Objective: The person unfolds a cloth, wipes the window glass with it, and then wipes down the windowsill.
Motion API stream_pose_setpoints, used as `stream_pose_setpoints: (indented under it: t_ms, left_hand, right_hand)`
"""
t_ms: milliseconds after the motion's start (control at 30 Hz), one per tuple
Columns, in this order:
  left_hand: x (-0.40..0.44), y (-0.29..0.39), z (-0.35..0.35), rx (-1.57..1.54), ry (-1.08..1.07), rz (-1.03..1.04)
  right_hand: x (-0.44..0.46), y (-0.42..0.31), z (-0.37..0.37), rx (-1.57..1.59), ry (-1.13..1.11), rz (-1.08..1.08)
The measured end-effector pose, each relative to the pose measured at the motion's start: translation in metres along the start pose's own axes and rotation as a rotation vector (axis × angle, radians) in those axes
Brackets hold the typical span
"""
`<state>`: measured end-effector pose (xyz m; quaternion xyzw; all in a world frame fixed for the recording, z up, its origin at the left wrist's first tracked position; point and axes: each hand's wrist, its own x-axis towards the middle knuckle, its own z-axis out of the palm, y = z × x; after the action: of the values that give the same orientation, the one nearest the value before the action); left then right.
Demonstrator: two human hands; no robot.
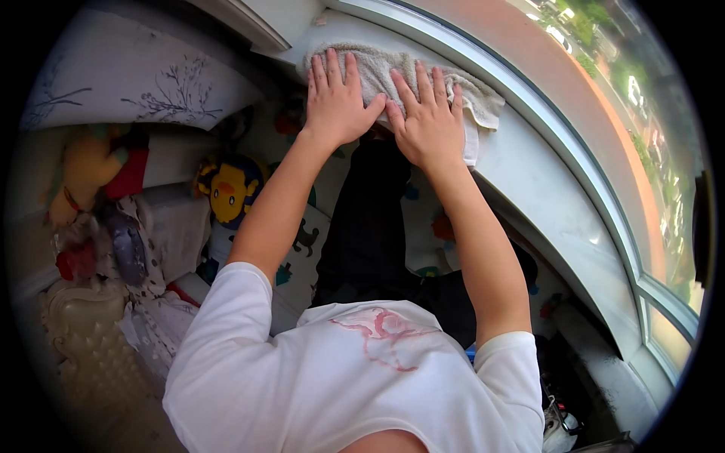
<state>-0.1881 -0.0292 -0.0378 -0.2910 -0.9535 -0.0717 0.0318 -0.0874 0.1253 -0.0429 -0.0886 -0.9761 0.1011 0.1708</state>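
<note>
A light grey-beige cloth (pixel 377 66) lies spread and wrinkled on the white window sill (pixel 529 177), with one corner hanging over the inner edge. My left hand (pixel 336 102) rests flat on the left part of the cloth, fingers spread. Just to its right, my right hand (pixel 428 121) presses flat on the cloth, its fingers also apart. The two thumbs are nearly touching. Bunched folds of the cloth stick out to the right of my right hand.
The curved window frame (pixel 578 158) runs along the sill's outer side. Plush toys (pixel 226 192), bags and a tufted beige headboard-like piece (pixel 94 325) are at the left. A patterned fabric (pixel 177 90) hangs at the upper left. A patterned mat lies below.
</note>
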Motion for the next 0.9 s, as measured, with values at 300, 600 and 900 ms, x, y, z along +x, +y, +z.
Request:
stream_pose_setpoints:
  t_ms: [300, 600, 900]
  left_hand:
    - [0.019, -0.018, -0.010, 0.032, -0.055, -0.080]
    - [-0.004, -0.021, -0.020, -0.011, -0.086, -0.059]
    - [0.040, -0.030, 0.002, -0.001, 0.125, -0.154]
  right_hand:
    - [0.022, -0.011, 0.011, 0.013, 0.003, -0.016]
    - [-0.002, -0.015, -0.005, 0.033, -0.011, -0.028]
    - [0.026, -0.026, 0.011, 0.069, -0.028, 0.037]
